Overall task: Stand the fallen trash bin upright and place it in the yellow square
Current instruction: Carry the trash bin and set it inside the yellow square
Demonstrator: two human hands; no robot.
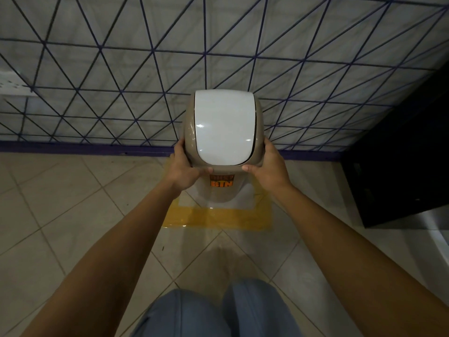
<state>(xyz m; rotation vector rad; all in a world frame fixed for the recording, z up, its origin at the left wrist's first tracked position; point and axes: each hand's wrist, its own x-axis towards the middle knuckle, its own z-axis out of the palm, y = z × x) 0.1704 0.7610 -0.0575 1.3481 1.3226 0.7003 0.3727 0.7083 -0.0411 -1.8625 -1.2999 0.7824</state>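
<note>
The trash bin (224, 127) stands upright, seen from above: a beige lid frame with a white swing flap, a white body below with an orange "BIN" label. Its base sits inside the yellow square (218, 218) taped on the tiled floor. My left hand (185, 166) grips the lid's left side, thumb on the front edge. My right hand (266, 166) holds the lid's right side the same way. Whether the base touches the floor is hidden by the lid and body.
A wall (121, 69) with a blue triangular line pattern rises directly behind the bin. A dark cabinet (401, 166) stands to the right, close to the square. My knees in blue jeans (218, 312) are at the bottom edge.
</note>
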